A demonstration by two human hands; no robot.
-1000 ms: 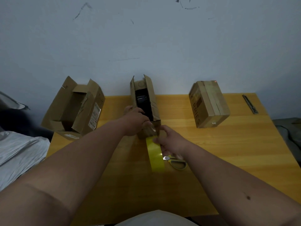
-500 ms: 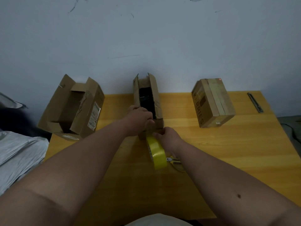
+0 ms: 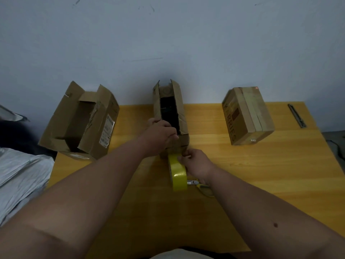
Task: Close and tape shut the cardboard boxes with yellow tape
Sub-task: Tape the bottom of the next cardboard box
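A narrow cardboard box (image 3: 180,101) stands in the middle of the wooden table (image 3: 261,174), its top flaps partly apart with a dark gap between them. My left hand (image 3: 160,135) grips the near end of this box, fingers curled over the flaps. A roll of yellow tape (image 3: 177,172) stands on edge just in front of the box. My right hand (image 3: 196,162) holds the roll and pinches the tape end against the box's near face. A larger open box (image 3: 82,120) sits at the left. A closed, taped box (image 3: 246,114) sits at the right.
Yellow-handled scissors (image 3: 197,184) lie on the table partly under my right wrist. A utility knife (image 3: 296,115) lies near the far right corner. Crumpled grey plastic sheeting (image 3: 20,176) lies off the table's left edge. A pale wall stands behind the boxes.
The yellow tape roll has come closer to the middle box, shortening the strip. My right hand moved with it up to the box's near face. My left hand stays on the flaps.
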